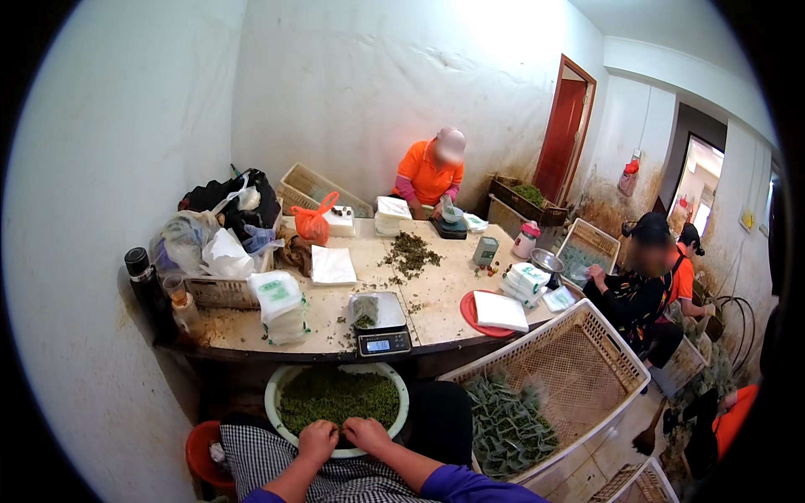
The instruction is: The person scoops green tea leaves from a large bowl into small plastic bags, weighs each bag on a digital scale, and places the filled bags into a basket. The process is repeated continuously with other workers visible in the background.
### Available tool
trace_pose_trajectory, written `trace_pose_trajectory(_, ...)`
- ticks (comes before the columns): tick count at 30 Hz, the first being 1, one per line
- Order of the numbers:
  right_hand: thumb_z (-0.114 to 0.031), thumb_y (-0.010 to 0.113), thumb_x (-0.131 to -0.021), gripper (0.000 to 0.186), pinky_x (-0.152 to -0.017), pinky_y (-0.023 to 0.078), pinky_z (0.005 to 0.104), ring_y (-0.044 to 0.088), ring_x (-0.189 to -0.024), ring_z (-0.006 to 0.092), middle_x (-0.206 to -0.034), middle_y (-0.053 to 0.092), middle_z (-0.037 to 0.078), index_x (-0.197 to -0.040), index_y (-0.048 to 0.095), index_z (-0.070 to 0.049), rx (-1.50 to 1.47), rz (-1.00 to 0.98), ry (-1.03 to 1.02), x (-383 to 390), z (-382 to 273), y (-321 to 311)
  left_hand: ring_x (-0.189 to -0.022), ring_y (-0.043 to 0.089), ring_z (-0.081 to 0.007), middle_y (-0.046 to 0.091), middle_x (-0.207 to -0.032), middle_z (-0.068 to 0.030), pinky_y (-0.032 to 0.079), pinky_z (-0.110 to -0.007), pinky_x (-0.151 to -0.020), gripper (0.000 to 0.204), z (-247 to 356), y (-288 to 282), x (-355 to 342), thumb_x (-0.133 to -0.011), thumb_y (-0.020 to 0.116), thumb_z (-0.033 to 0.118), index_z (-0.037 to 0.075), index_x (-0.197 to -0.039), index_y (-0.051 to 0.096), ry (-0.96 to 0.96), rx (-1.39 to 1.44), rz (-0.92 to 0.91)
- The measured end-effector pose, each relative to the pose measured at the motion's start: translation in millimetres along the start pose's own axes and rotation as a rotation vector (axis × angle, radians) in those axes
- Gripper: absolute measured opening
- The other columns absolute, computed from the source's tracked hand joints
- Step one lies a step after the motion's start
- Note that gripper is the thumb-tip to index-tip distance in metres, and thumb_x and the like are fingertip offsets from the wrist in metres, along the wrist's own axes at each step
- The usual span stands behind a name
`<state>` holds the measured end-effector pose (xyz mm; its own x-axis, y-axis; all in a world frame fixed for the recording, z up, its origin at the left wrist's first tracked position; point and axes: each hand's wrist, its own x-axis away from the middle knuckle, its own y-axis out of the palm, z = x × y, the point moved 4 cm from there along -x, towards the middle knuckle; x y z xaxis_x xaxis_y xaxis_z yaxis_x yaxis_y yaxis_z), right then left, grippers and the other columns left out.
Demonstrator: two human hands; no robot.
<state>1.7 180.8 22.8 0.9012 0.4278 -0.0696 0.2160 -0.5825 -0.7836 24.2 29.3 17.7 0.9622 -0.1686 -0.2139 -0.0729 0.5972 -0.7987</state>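
A white round basin [277,387] full of small green leaves rests on my lap over a checked cloth [260,459]. My left hand [317,440] and my right hand [367,434] meet at the basin's near rim, fingers curled together over the leaves. Something small may be pinched between them, but it is hidden. Just beyond the basin, a digital scale [382,335] stands at the table's near edge with a small clear bag of leaves [365,311] on its pan.
A cream plastic crate [579,352] holding filled green packets leans at my right. The table [436,293] carries stacks of white bags, a red plate, an orange bag and loose leaves. One person in orange sits across, two more at the right. A red bucket [201,453] stands lower left.
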Motion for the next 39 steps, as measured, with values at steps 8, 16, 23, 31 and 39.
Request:
trace_pose_trajectory(8,-0.018,0.063,-0.082,0.012,-0.065,0.052,0.0467,0.065,-0.073,0.0355,-0.080,0.066,0.014,-0.086,0.067,-0.008,0.037,0.168,-0.087,-1,5,1,-0.083,0.063,-0.0311,0.064,-0.084,-0.0111,0.053,-0.043,-0.071,0.011,5,-1,-3,-0.078,0.065,0.012,0.007,-0.088,0.065,0.062,0.059,0.128)
trace_pose_trajectory(16,-0.015,0.064,-0.079,0.011,-0.062,0.050,0.0471,0.062,-0.067,0.0355,-0.074,0.061,0.014,-0.076,0.059,-0.006,0.048,0.147,-0.120,1,4,8,-0.087,0.062,-0.0325,0.060,-0.092,-0.0121,0.052,-0.043,-0.074,0.016,1,0,1,-0.082,0.063,0.010,0.007,-0.097,0.068,0.024,0.085,0.036)
trace_pose_trajectory(23,-0.012,0.062,-0.084,0.010,-0.069,0.046,0.0418,0.061,-0.068,0.0302,-0.072,0.061,0.011,-0.077,0.059,-0.005,-0.018,0.169,-0.112,2,1,2,-0.072,0.063,-0.0274,0.063,-0.085,-0.0101,0.051,-0.038,-0.061,0.010,10,-4,-4,-0.077,0.068,0.004,0.002,-0.087,0.067,0.034,0.129,0.099)
trace_pose_trajectory(31,-0.012,0.065,-0.083,0.007,-0.074,0.047,0.0409,0.062,-0.072,0.0291,-0.077,0.064,0.009,-0.084,0.063,-0.005,-0.087,0.091,-0.080,-2,6,-3,-0.075,0.063,-0.0275,0.062,-0.083,-0.0085,0.051,-0.039,-0.065,0.009,14,-5,-10,-0.073,0.068,0.004,0.003,-0.082,0.066,-0.014,0.079,0.083)
trace_pose_trajectory(39,-0.013,0.068,-0.082,0.013,-0.082,0.045,0.0409,0.063,-0.089,0.0285,-0.091,0.066,0.010,-0.091,0.064,-0.005,-0.245,0.258,-0.053,-10,3,-24,-0.073,0.062,-0.0279,0.061,-0.080,-0.0090,0.051,-0.039,-0.064,0.012,13,-8,-17,-0.070,0.067,0.000,0.004,-0.081,0.065,-0.022,0.101,0.156)
